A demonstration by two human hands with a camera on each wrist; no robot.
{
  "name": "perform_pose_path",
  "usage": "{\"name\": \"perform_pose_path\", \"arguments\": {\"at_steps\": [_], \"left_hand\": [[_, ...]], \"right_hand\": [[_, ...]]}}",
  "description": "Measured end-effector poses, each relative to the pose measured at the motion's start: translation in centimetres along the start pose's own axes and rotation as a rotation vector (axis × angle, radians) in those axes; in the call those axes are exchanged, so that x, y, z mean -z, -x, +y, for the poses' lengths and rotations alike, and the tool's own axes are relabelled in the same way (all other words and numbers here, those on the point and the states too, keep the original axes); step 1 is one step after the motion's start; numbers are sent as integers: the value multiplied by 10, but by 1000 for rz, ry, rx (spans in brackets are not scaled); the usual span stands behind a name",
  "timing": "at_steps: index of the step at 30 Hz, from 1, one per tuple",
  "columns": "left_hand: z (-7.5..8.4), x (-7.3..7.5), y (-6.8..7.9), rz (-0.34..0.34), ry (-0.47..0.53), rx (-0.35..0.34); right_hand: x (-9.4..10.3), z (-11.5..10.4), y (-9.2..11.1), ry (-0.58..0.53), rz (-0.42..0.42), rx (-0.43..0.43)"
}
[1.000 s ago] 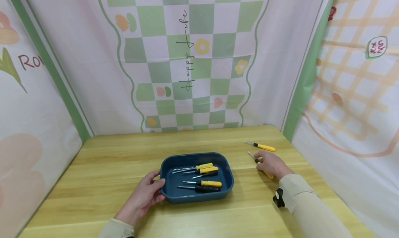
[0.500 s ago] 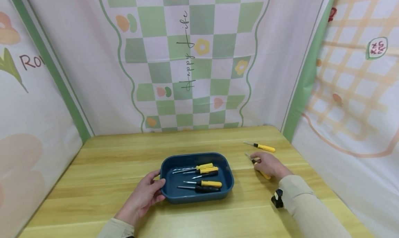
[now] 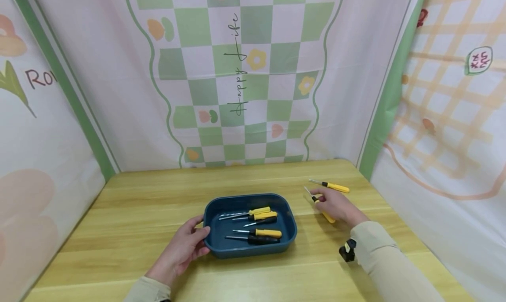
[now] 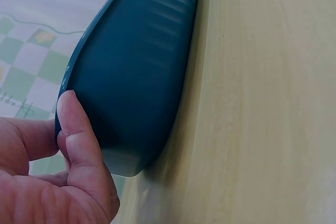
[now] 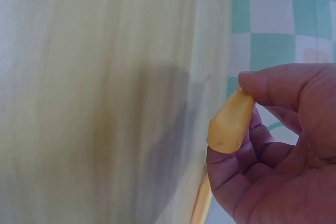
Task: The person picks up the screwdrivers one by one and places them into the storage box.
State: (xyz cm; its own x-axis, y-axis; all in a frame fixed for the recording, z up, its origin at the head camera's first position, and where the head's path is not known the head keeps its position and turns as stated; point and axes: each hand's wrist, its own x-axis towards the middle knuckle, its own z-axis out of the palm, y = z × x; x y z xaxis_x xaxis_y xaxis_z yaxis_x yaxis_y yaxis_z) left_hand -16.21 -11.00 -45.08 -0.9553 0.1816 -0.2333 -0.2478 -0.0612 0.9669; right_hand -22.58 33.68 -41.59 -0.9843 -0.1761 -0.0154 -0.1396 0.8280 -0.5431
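My left hand grips the left end of a dark blue tray, its thumb over the rim. In the left wrist view the fingers hold the tray's wall. Several screwdrivers with yellow or black handles lie inside, among them a yellow one and a black one. Right of the tray, my right hand pinches a yellow-handled screwdriver, shaft pointing away and to the left. The right wrist view shows its handle end between thumb and fingers, apart from the table.
Another yellow-handled screwdriver lies on the wooden table just beyond my right hand. Patterned cloth hangs behind the table and on both sides. A small black device sits at my right cuff.
My right hand has moved left toward the tray, carrying the screwdriver with it. The left hand and the tray have stayed in place.
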Motion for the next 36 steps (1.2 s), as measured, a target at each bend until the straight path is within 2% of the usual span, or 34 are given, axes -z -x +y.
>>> {"name": "perform_pose_path", "arguments": {"at_steps": [11, 23, 36], "left_hand": [[0, 0, 1, -1, 0, 3], [-2, 0, -1, -5, 6, -7], [-2, 1, 1, 3, 9, -2]], "right_hand": [[0, -17, 0, -107, 0, 11], [1, -39, -4, -313, -56, -7], [0, -59, -5, -386, -75, 45]]}}
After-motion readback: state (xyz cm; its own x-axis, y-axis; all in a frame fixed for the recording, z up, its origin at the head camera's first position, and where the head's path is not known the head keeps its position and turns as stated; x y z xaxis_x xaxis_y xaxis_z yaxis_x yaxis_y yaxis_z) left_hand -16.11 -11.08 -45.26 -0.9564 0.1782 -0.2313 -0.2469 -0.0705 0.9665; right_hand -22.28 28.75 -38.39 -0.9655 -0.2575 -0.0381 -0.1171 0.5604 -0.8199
